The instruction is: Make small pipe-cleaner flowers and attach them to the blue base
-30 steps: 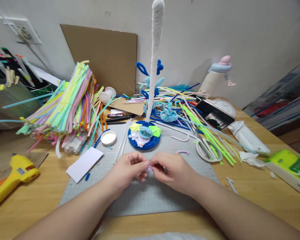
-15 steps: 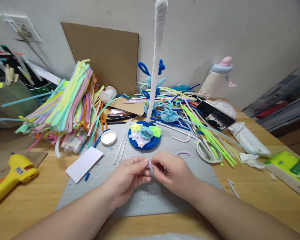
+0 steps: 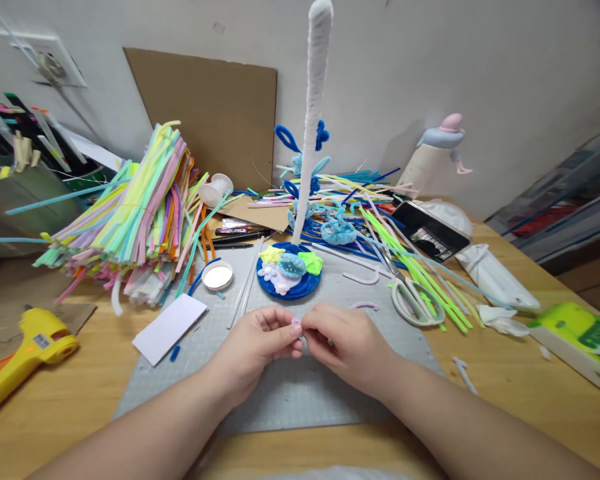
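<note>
A small light purple piece (image 3: 297, 322) is pinched between the fingertips of my left hand (image 3: 263, 347) and my right hand (image 3: 347, 343); most of it is hidden by the fingers. Both hands meet above the grey cutting mat (image 3: 300, 407). Just beyond them stands a round blue base (image 3: 305, 291) bearing yellow, green, light blue, white and pale pink fuzzy shapes. From the base rises a tall white wrapped post (image 3: 316, 80). Curved purple pieces (image 3: 364, 306) lie on the mat past my right hand.
Scissors (image 3: 415, 303) and green pipe cleaners (image 3: 425, 287) lie at the right, near a phone (image 3: 430, 230). At the left are a yellow glue gun (image 3: 40, 343), a white card (image 3: 170, 329), a small white dish (image 3: 217, 275) and a large pipe cleaner bundle (image 3: 145, 200).
The fingers of my left hand have closed in more around the purple piece, and less of it shows. My right hand has shifted very slightly.
</note>
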Demonstrator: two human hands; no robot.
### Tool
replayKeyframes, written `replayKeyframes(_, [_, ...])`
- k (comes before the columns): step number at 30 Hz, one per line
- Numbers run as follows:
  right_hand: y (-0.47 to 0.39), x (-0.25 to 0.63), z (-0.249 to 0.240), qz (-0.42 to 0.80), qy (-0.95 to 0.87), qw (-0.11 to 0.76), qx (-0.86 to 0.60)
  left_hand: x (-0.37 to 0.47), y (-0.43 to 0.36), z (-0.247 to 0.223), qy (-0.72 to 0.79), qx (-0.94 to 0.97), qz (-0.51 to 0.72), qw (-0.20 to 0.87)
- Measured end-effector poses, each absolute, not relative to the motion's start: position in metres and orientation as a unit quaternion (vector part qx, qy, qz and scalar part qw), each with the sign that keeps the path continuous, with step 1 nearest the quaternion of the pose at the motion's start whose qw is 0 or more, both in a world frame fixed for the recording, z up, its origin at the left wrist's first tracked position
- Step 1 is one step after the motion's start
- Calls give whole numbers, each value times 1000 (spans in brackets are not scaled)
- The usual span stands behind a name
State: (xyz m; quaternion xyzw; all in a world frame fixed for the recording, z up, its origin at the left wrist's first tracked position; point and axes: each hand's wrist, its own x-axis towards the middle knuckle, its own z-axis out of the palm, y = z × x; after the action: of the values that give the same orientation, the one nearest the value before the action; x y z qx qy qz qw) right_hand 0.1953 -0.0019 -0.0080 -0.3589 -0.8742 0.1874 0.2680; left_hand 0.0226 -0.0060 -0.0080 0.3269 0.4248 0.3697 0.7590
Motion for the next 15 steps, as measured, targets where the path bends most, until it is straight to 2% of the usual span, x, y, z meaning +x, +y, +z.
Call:
replayKeyframes(5, [-3,195,-8,199,-874,284,-339,20,-5,-8,434,314,374,757])
replayKeyframes(11, [-2,197,-10,155,-881,281,-348,18,-3,-8,412,261,334,806])
replayKeyframes(15, [-2,196,-11,182,-878,276,-346,18,-2,-9,430,276,328,794])
